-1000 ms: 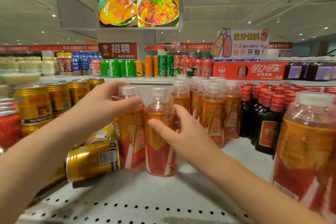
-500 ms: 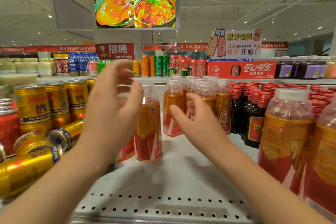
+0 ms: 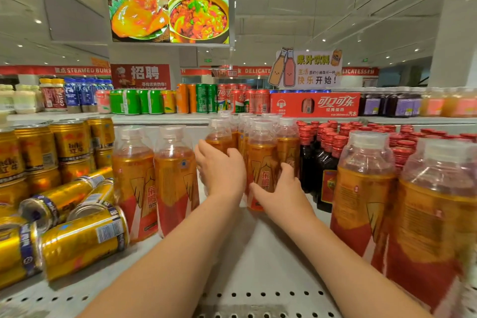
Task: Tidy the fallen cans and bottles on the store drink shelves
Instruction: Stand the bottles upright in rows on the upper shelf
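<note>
Now both hands have left the two near clear plastic bottles of orange drink with red-and-orange labels point(image 3: 154, 183), which stand upright side by side at the front left of the white perforated metal shelf point(image 3: 258, 266), and have reached deeper to the cluster of matching bottles at the back point(image 3: 260, 160). A second ago those near bottles were in the hands; they are set down and free. The left hand point(image 3: 222, 170) lies with fingers spread against the left side of the rear cluster, and the right hand point(image 3: 280, 188) cups the lower part of the frontmost rear bottle; whether either is truly clenched around a bottle or only pressing on it, I cannot tell. My reading is that the rear group is being squared up or drawn forward. Beside the near bottles, several gold metal cans with blue bands point(image 3: 77, 235) lie toppled on their sides, so that part of the tidying is not yet done.
</note>
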The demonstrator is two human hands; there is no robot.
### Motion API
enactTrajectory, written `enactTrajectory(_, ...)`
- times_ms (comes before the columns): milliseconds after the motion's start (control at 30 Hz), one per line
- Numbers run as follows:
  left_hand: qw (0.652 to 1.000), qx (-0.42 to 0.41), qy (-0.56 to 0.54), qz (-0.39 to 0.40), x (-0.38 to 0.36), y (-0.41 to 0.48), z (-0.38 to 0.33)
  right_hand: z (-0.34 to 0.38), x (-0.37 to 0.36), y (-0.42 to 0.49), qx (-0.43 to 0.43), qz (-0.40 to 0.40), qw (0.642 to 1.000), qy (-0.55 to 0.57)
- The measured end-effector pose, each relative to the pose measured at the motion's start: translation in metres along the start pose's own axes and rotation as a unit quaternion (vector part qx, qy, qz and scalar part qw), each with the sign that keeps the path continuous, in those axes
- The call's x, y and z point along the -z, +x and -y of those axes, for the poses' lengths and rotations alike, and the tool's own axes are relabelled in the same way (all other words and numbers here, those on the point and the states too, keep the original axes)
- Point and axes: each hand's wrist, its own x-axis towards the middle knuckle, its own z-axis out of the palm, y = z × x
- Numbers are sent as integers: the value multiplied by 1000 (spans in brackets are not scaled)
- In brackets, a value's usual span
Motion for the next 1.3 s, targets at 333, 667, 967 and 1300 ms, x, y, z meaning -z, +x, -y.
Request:
enactTrajectory(333, 998, 6, 28, 60, -8, 19, 26, -2, -5, 1, -7, -10, 1000, -6)
enactTrajectory(667, 979, -52, 83, 178, -3, -2, 15, -2, -6, -4, -74, -70, 993, -61)
enactTrajectory(967, 968, -39, 35, 245, 8, 6, 15, -3, -1, -3, -76, -88, 992, -53)
enactTrajectory(1300, 962, -65, 40, 261, 5, 8, 15, -15, 0, -5, -77, -92, 989, -81)
